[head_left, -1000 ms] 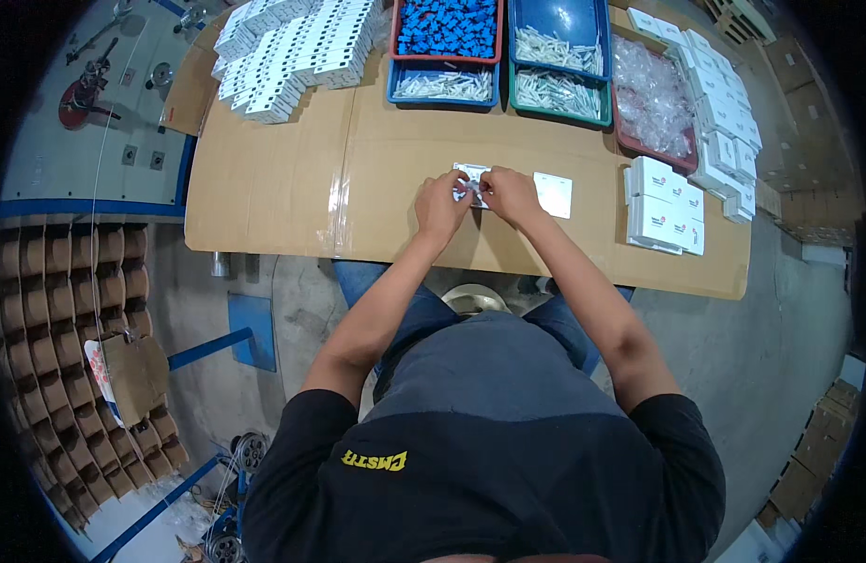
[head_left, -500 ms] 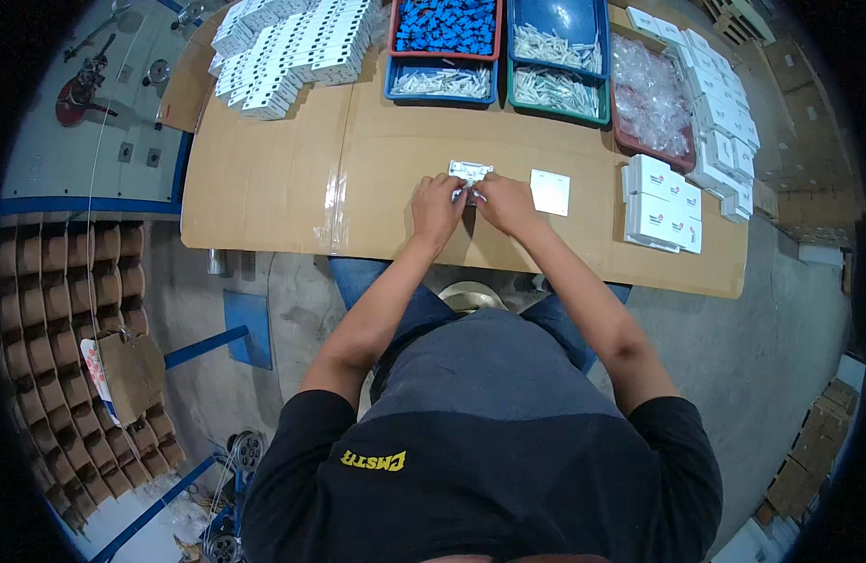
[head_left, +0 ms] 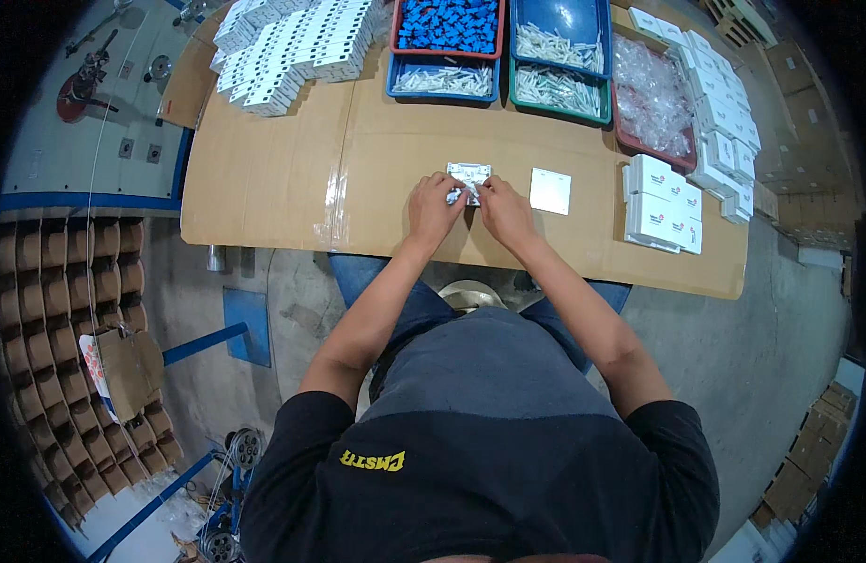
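Observation:
A small white-and-grey square fitting lies on the cardboard-covered table in front of me, its upper part showing between my hands. My left hand closes its fingertips on the lower left side of this fitting. On the opposite side, my right hand has bent fingers pressed together at the fitting's right edge; whether a small part is pinched there is too small to make out. A flat white square plate rests just right of my right hand, untouched.
Far left are rows of white blocks. At the back stand a red tray of blue pieces, blue trays and a green tray of white pieces. A dark red tray holds clear bags, beside stacked white boxes.
My right hand has shifted slightly right, away from my left, so more of the fitting shows between them. My left hand stays at the fitting's left side.

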Tool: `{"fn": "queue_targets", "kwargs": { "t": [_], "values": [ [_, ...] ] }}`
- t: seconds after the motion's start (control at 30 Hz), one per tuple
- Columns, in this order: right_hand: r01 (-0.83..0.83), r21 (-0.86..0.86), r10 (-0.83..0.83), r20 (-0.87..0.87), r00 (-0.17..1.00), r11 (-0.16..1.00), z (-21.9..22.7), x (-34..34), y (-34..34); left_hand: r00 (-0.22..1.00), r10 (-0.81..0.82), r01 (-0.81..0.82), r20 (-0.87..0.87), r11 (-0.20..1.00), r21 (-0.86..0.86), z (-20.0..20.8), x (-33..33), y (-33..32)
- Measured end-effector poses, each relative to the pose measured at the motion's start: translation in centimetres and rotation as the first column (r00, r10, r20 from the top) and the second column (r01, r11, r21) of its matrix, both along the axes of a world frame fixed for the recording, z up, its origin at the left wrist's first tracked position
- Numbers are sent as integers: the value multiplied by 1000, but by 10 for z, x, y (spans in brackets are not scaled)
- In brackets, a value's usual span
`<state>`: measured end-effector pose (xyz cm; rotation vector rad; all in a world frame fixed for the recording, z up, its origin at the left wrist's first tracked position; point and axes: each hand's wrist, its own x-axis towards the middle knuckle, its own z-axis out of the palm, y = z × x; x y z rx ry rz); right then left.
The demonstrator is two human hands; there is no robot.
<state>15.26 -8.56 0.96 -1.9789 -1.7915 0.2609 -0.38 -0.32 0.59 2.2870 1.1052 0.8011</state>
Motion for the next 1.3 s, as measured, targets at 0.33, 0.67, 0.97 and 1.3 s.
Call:
{"fn": "queue_targets", "kwargs": {
  "t": [0.33,0.67,0.97,1.3],
  "values": [
    [34,-46,-38,-92,995,998,12,7,-2,992,-123,122,-41,992,-42,15,-14,10],
    [99,-97,-111,-131,985,990,16,13,2,968,-198,203,-153,979,20,3,-23,27],
    [142,-306,-253,-359,898,941,6,37,23,972,-162,176,-169,982,71,3,-19,25],
    [199,-385,-261,-116,958,901,20,25,24,972,-156,169,-177,984,58,5,-18,25]
  ]
}}
